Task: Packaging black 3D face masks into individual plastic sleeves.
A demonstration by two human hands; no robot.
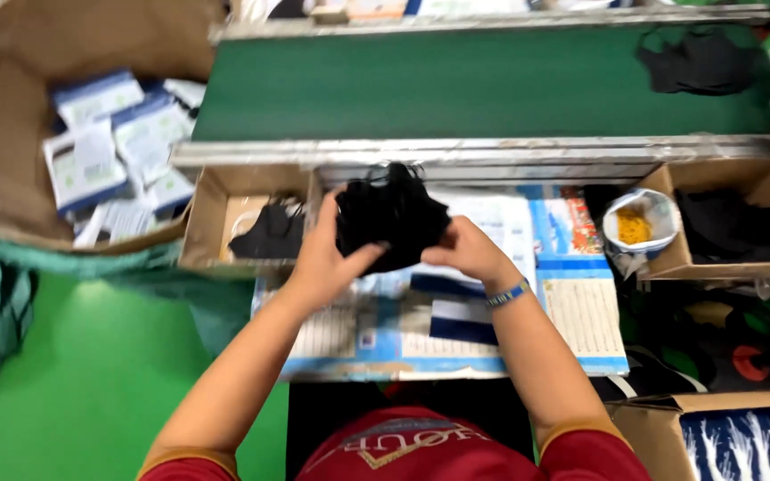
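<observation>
Workspace is being taken up by a printed blue-and-white sheet (572, 303) on the table, with a green conveyor belt (456, 85) running behind it, small cardboard boxes (225, 214) at either side, and a large round bin of white packets (109, 151) standing over the green floor (91, 383). A bundle of black masks (389, 214) is being held above the sheet (slightly blurred), being gripped from both sides by the left hand (327, 258) and the right hand (470, 254), fingers curled closed around it.
</observation>
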